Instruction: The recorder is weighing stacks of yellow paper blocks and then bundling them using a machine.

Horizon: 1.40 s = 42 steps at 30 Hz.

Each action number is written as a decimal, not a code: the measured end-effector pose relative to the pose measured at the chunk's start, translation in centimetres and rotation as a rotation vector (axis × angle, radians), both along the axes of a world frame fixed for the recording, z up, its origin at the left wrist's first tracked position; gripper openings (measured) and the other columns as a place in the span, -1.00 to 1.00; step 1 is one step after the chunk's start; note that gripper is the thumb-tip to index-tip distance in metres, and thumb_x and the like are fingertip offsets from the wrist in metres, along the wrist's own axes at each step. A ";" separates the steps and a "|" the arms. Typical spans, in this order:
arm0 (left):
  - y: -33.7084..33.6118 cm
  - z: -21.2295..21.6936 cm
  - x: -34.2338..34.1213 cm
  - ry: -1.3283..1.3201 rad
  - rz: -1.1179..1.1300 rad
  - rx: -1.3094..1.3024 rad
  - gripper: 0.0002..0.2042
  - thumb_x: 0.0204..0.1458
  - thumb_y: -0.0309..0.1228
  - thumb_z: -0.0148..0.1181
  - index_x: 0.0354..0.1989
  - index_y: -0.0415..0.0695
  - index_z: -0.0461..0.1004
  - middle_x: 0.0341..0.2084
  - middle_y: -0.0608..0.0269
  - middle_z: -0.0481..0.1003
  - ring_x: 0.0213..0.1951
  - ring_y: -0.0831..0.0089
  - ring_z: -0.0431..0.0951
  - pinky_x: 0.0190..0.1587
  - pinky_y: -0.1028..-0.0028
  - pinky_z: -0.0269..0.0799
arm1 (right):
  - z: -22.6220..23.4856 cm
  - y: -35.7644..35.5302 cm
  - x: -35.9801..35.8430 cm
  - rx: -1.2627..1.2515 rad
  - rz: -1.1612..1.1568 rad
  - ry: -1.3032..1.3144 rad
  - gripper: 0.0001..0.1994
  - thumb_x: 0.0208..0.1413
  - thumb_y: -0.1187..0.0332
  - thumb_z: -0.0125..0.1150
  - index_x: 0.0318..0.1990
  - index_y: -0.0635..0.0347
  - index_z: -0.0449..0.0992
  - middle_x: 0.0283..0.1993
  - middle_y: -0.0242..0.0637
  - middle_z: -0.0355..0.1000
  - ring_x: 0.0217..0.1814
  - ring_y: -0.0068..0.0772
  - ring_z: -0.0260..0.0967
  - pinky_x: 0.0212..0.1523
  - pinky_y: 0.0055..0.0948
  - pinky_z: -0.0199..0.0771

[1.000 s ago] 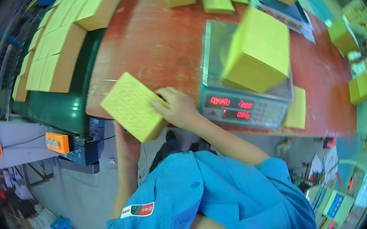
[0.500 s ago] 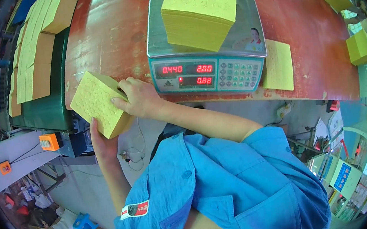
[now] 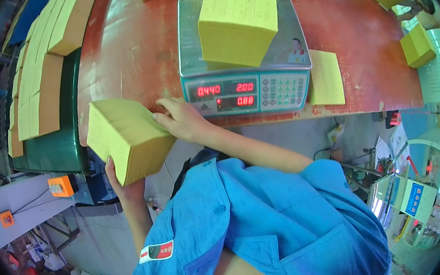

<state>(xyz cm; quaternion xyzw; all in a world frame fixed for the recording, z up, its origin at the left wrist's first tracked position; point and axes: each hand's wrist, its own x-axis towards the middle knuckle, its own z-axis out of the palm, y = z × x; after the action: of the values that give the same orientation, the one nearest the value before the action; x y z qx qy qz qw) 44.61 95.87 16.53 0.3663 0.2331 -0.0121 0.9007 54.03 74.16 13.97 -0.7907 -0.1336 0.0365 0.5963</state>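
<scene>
A thick stack of yellow paper sheets (image 3: pixel 125 135) hangs over the near edge of the red-brown table (image 3: pixel 134 49). My left hand (image 3: pixel 119 181) supports it from beneath, mostly hidden by the stack. My right hand (image 3: pixel 180 119) presses against the stack's right side and top edge. Right of it stands a grey electronic scale (image 3: pixel 245 75) with red lit digits, and a second, taller yellow stack (image 3: pixel 239 16) rests on its pan. A thin pile of yellow sheets (image 3: pixel 325 76) lies flat beside the scale.
A long row of yellow stacks (image 3: pixel 34 77) lies on a green conveyor at the left. More yellow stacks (image 3: pixel 417 45) sit at the table's far right, where another person's hand (image 3: pixel 414 4) works. An orange switch box (image 3: pixel 61 186) is mounted below the conveyor.
The view has shifted, so the scale and table sit more central. The stack between my hands has tilted and come further off the table edge toward me.
</scene>
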 end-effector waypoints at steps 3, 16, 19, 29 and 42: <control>-1.0 5.5 1.3 -0.170 -0.007 0.098 -0.46 0.16 -0.06 -0.07 0.25 -0.08 0.27 0.13 0.18 0.40 0.14 0.25 0.42 0.14 0.15 0.35 | 2.5 -2.6 -0.1 -0.022 -0.001 0.050 -0.52 0.21 0.10 0.13 0.06 0.38 0.39 -0.08 -0.01 0.48 -0.11 -0.24 0.49 -0.14 -0.34 0.47; -19.6 21.1 25.4 -0.401 -0.809 0.341 -0.42 0.00 -0.05 0.27 0.13 -0.12 0.38 -0.08 0.22 0.51 -0.06 0.42 0.52 -0.03 0.33 0.44 | 17.8 -21.7 8.3 0.393 -0.352 0.126 -0.62 0.27 0.10 0.03 -0.13 0.30 0.53 -0.34 -0.32 0.49 -0.45 -0.51 0.40 -0.42 -0.57 0.39; -21.2 20.8 26.0 -0.338 -0.832 0.474 -0.39 -0.06 0.00 0.32 0.10 -0.13 0.41 -0.10 0.26 0.48 -0.07 0.47 0.48 -0.05 0.34 0.40 | 16.4 -22.6 8.4 0.430 -0.368 0.205 -0.67 0.28 0.14 0.02 -0.21 0.27 0.54 -0.42 -0.34 0.47 -0.48 -0.56 0.39 -0.44 -0.58 0.38; -21.6 20.6 26.0 -0.324 -0.887 0.526 -0.40 -0.08 0.04 0.33 0.08 -0.06 0.44 -0.11 0.29 0.49 -0.07 0.49 0.48 -0.07 0.35 0.41 | 15.6 -22.4 8.3 0.462 -0.392 0.166 -0.68 0.27 0.17 0.02 -0.20 0.29 0.54 -0.45 -0.35 0.47 -0.50 -0.58 0.37 -0.45 -0.58 0.34; -21.3 18.8 25.7 -0.334 -0.767 0.553 -0.44 -0.02 0.08 0.25 0.08 0.00 0.46 -0.09 0.35 0.50 -0.06 0.52 0.47 -0.04 0.30 0.38 | 14.4 -21.2 8.3 0.146 -0.550 0.015 -0.57 0.25 0.10 0.00 -0.02 0.30 0.54 -0.23 -0.24 0.52 -0.30 -0.46 0.44 -0.29 -0.48 0.42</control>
<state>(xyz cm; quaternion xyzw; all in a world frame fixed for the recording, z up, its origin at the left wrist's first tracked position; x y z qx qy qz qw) 70.26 74.54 35.38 0.6475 -0.0711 -0.2212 0.7257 62.32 52.92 28.38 -0.7521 0.0881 -0.1305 0.6400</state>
